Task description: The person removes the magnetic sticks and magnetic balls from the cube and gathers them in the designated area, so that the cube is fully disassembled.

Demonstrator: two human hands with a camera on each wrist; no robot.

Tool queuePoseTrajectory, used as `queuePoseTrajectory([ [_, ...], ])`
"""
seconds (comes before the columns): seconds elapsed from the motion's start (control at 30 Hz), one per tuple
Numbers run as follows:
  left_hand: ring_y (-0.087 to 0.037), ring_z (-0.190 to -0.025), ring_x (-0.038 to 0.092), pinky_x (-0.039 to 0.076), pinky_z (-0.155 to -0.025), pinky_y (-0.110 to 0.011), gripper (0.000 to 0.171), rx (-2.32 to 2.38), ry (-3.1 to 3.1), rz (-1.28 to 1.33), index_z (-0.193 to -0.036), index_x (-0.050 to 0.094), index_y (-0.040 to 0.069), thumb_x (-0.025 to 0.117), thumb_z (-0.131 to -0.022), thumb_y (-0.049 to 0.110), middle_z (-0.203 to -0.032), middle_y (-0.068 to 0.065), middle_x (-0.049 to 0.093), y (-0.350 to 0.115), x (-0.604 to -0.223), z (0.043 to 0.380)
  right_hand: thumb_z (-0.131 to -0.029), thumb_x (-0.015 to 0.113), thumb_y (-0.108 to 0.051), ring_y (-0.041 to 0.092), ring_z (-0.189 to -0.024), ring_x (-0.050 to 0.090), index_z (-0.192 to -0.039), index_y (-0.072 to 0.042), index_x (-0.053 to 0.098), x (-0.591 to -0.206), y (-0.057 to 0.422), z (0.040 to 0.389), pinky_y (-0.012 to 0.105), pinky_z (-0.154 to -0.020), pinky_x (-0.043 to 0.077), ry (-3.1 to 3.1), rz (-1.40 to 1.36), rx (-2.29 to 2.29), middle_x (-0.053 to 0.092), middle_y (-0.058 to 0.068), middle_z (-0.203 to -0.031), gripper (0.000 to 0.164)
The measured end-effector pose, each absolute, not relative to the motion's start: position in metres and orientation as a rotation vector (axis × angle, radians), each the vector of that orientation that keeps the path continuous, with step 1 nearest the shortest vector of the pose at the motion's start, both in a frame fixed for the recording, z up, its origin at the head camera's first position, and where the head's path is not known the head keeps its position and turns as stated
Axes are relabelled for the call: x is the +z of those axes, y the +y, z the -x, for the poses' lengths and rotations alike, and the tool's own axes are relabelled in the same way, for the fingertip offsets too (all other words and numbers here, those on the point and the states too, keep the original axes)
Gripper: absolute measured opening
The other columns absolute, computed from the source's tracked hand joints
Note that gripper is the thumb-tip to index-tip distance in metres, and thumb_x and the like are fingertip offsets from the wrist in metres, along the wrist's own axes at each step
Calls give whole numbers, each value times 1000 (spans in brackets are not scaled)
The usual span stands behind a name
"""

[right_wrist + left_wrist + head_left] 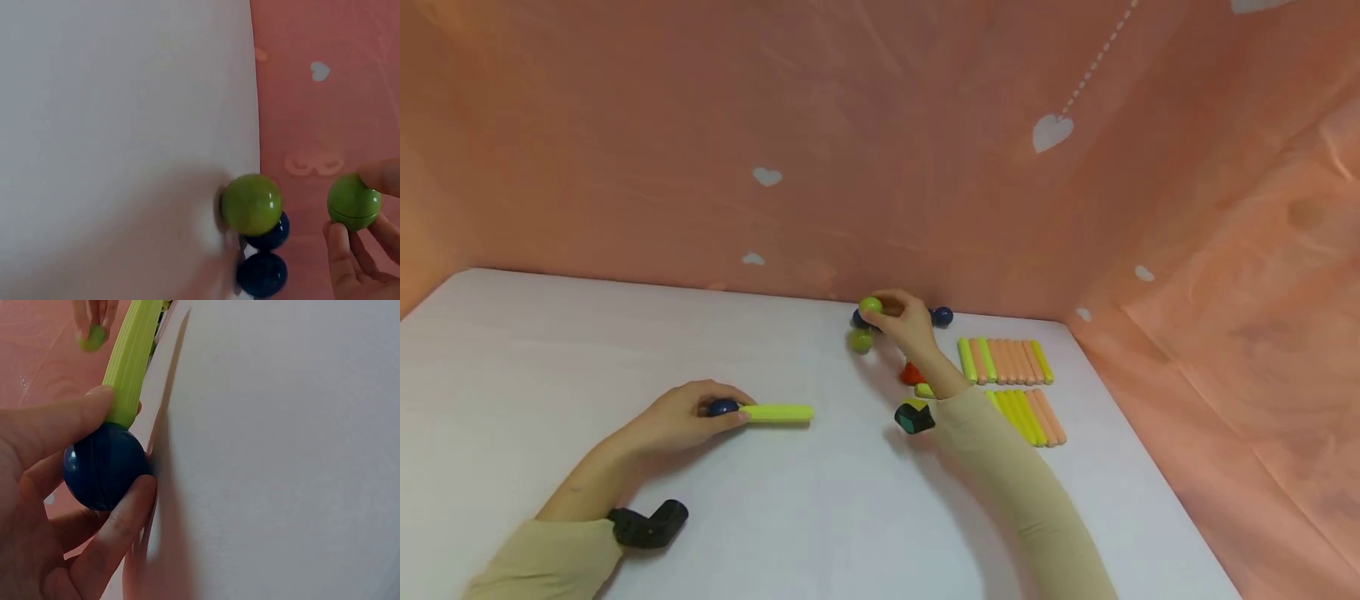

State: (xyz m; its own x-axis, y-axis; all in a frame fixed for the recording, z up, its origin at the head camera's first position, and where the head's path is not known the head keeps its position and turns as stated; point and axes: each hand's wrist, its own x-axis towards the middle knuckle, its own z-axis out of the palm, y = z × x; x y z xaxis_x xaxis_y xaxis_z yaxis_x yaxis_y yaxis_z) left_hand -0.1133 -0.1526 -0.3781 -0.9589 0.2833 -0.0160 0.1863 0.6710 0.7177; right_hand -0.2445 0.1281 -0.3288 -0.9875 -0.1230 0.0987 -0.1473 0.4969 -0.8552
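Low over the white table, my left hand (681, 417) grips a dark blue ball (100, 467) and a yellow-green ridged stick (781, 413). The stick meets the ball and points right, with my thumb on their join. My right hand (913, 323) pinches a green ball (354, 203) between thumb and fingertips, raised above the far edge of the table. A second green ball (251, 204) lies below it on the table, beside dark blue balls (262, 274). In the head view, the right hand partly hides the blue balls.
On the table's right side, two rows of sticks (1007, 361) in yellow, green and peach lie side by side. A red piece (912, 374) and a short yellow-green piece (923, 390) sit by the right forearm. A peach cloth (880, 150) hangs behind the table (587, 350).
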Motion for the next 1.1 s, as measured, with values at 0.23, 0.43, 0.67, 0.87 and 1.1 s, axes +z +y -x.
queuePoseTrajectory([
  [0.23,-35,-110,56,42,-91,-56,23,1185,2744,-378,-107,72,17,68,-89,30,-117,-14,64,-147,-379,113,-83,74,-15,28,-105,65,-116,-4,67,-337,111,271,35,-91,52,-2701,-231,1416,68,14,-115,35],
  [0.43,-33,-105,57,44,-88,-54,25,1170,2769,-392,-108,72,15,68,-88,30,-113,-13,66,-147,-381,113,-82,74,-25,25,-112,60,-113,-11,70,-347,105,285,46,-110,29,-2807,-246,1176,70,7,-112,34],
  [0.67,-33,-105,58,45,-88,-55,25,1159,2772,-351,-109,71,16,68,-89,30,-113,-13,66,-147,-382,109,-82,74,-29,29,-114,55,-112,-13,70,-356,100,290,52,-104,22,-2913,-300,976,71,6,-107,34],
  [0.87,-32,-105,58,45,-88,-54,25,1175,2783,-360,-109,71,16,69,-88,30,-112,-12,66,-148,-382,108,-84,74,-29,27,-110,57,-114,-14,70,-359,97,291,49,-100,23,-2950,-307,973,71,5,-107,34],
  [1.1,-32,-106,58,45,-88,-52,25,1191,2788,-337,-108,72,17,68,-88,31,-113,-11,66,-151,-381,109,-84,74,-24,25,-118,56,-119,-10,66,-355,101,285,44,-110,27,-2872,-404,1153,67,7,-120,39],
])
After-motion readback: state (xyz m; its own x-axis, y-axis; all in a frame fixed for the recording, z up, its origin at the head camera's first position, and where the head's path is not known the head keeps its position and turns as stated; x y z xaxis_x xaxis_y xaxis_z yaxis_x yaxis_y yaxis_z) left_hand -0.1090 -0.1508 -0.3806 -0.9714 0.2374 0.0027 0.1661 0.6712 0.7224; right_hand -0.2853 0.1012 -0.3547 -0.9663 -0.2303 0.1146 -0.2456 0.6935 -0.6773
